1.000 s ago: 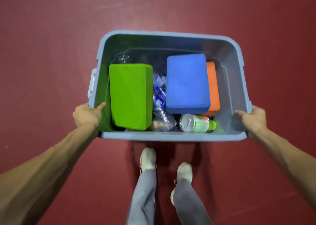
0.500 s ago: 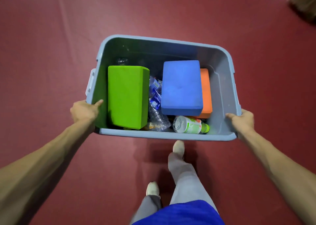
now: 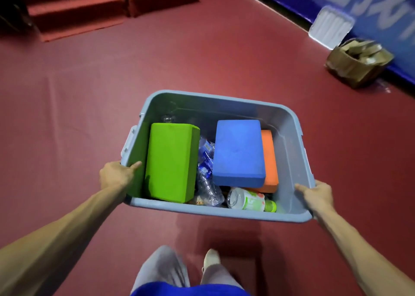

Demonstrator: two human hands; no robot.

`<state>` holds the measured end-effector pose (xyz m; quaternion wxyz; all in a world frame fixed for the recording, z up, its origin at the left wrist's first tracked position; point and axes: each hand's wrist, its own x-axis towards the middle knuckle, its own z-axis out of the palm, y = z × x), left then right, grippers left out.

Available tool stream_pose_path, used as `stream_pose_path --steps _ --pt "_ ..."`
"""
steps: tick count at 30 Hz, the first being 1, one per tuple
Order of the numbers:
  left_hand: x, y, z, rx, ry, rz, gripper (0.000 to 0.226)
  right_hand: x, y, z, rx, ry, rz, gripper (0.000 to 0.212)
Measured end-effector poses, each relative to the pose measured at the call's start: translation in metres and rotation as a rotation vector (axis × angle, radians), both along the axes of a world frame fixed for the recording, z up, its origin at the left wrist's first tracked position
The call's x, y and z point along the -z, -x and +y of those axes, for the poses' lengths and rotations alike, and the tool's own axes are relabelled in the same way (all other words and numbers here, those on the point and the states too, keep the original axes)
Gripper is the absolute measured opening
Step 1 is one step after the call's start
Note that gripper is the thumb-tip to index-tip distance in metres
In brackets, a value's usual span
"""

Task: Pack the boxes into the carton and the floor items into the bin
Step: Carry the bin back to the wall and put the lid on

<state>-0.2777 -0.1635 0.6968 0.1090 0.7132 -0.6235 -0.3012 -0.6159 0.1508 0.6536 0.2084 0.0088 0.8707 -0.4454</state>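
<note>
I carry a grey plastic bin [image 3: 289,138] above the red floor. My left hand [image 3: 116,175] grips its left rim and my right hand [image 3: 316,194] grips its right rim. Inside, a green foam block [image 3: 171,163] stands at the left, and a blue foam block [image 3: 238,151] lies on an orange one [image 3: 269,160]. Crushed clear bottles [image 3: 207,178] fill the gap between them. A bottle with a green label [image 3: 249,200] lies at the near wall. A brown carton [image 3: 357,64] holding boxes sits at the far right by the wall.
A grey bin lid [image 3: 330,27] leans on the blue wall [image 3: 381,8] behind the carton. Red carpeted steps [image 3: 101,3] rise at the far left. Open red floor [image 3: 89,82] lies ahead. My legs and feet show below the bin.
The view has lifted and turned as I walk with the bin. The carton, lid, blue wall and steps have come into sight. Both hands keep their grip.
</note>
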Motion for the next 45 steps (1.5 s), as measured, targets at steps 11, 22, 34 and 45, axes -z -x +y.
stream_pose_path --steps 11,22,34,45 --pt "0.015 0.179 -0.261 0.12 0.014 0.023 0.057 0.006 0.159 -0.237 0.047 -0.01 0.069 0.028" --pt "-0.013 0.423 -0.491 0.301 0.041 -0.011 0.055 0.007 0.341 -0.418 0.226 0.062 0.019 0.029" --pt "-0.01 0.798 -0.63 0.405 0.036 -0.062 0.05 0.016 0.673 -0.529 0.324 0.118 -0.031 0.027" --pt "0.018 1.073 -0.783 0.452 -0.039 -0.02 0.051 0.014 0.928 -0.666 0.372 0.046 0.0 0.024"
